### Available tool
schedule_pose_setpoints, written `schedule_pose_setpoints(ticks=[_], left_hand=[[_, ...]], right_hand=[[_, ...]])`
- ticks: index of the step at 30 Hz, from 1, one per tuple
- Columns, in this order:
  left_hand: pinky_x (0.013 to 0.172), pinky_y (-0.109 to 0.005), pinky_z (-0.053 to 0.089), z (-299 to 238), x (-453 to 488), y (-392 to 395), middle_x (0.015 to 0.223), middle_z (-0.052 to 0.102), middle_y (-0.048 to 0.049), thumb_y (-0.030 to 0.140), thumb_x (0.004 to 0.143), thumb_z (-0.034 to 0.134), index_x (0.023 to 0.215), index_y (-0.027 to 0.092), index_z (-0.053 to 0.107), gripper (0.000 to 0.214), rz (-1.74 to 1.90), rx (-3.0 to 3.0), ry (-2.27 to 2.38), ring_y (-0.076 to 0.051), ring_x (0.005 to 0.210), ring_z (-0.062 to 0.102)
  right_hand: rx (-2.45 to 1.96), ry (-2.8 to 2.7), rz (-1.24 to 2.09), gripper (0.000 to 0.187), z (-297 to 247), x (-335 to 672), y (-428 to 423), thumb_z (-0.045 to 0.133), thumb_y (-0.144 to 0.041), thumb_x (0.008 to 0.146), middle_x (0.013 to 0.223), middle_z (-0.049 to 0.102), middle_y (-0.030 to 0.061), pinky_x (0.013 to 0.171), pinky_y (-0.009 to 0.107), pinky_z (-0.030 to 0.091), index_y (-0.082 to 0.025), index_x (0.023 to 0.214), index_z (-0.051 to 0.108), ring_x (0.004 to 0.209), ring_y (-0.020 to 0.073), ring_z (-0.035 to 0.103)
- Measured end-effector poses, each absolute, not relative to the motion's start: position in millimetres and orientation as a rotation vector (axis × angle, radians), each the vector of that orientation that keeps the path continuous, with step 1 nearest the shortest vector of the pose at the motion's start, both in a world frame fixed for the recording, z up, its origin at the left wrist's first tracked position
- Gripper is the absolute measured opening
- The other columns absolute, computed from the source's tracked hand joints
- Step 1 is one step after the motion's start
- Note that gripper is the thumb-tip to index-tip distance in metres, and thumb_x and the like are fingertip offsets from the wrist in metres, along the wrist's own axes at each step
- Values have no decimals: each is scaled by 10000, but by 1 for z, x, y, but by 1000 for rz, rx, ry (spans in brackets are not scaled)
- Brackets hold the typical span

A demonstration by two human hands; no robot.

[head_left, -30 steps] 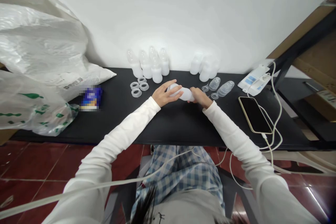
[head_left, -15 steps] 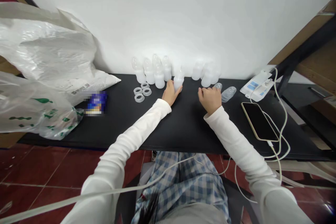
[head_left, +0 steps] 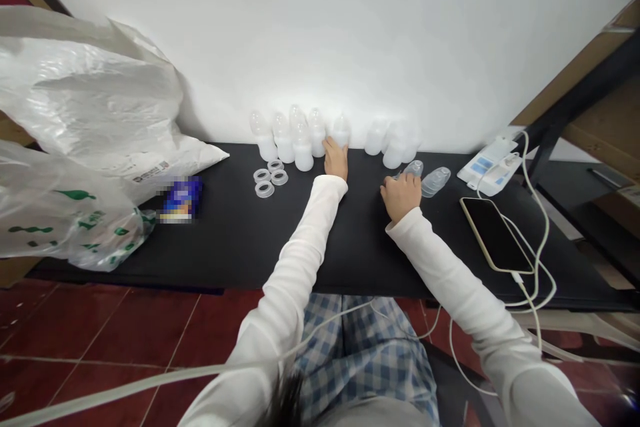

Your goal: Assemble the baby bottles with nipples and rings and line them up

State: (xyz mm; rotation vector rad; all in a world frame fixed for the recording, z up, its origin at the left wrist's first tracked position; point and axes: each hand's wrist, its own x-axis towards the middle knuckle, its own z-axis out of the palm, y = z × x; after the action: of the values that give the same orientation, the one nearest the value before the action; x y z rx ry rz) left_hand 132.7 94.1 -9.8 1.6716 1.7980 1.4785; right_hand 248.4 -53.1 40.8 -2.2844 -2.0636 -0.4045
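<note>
left hand (head_left: 336, 159) had fingers curved round the lower part of an upright bottle (head_left: 342, 127) near the wall (head_left: 320, 33), beside a bottle group (head_left: 303, 147); right hand (head_left: 403, 196) was half-curled by clear caps (head_left: 436, 181), couldn't tell if gripping anything

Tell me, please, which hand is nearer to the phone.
The right hand. It is to the left of the phone, not touching it; the left hand is farther left, at a bottle.
</note>
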Motion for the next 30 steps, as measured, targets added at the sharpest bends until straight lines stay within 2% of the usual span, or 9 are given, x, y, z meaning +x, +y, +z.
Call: schedule_pose_setpoints(ticks=[7,14,20,25,27,30], left_hand=[[1019,-425,454,-11,130,103,1363,485,-240,257,993,481,1384,98,464,423,1558,1664,1607,-378,1285,537],[944,-421,478,-6,132,108,1201,537,-241,202,986,428,1127,61,577,249,1522,1696,1632,-348,1143,603],[969,-474,464,-6,130,82,1147,565,-247,211,969,399,1162,55,569,300,1339,1936,1509,-357,1193,554],[913,-467,494,2,77,19,1140,588,-254,141,939,324,1147,37,597,359,865,2327,1709,-340,1075,608],[979,-487,458,4,41,-9,1156,595,-252,149,937,330,1176,35,604,381,763,2462,1807,-357,1128,588],[1049,-541,409,-1,-10,-38,1381,502,-293,214,922,424,1360,21,504,486,809,2417,2107,-413,1294,493]], right_hand=[[-2287,-2140,-295,290,39,247,-53,451,-132,941,1083,654,210,829,380,327,-93,1112,682,988,296,587],[-2210,-2168,-175,354,37,246,-49,404,-62,933,1141,626,182,814,373,382,-133,1191,636,980,289,616],[-1952,-2154,-87,452,21,245,-39,369,18,874,1179,580,186,795,367,454,-134,1244,578,1009,286,589],[-1681,-1995,53,351,6,247,-28,480,-74,854,1132,572,148,837,388,502,-164,1191,518,991,265,597],[-1624,-1947,145,310,0,247,-24,538,-133,846,1056,599,114,834,391,511,-181,1149,494,935,247,606],[-1596,-1855,217,295,-8,245,-20,560,-192,847,944,619,66,806,393,522,-201,1127,464,847,225,617]])
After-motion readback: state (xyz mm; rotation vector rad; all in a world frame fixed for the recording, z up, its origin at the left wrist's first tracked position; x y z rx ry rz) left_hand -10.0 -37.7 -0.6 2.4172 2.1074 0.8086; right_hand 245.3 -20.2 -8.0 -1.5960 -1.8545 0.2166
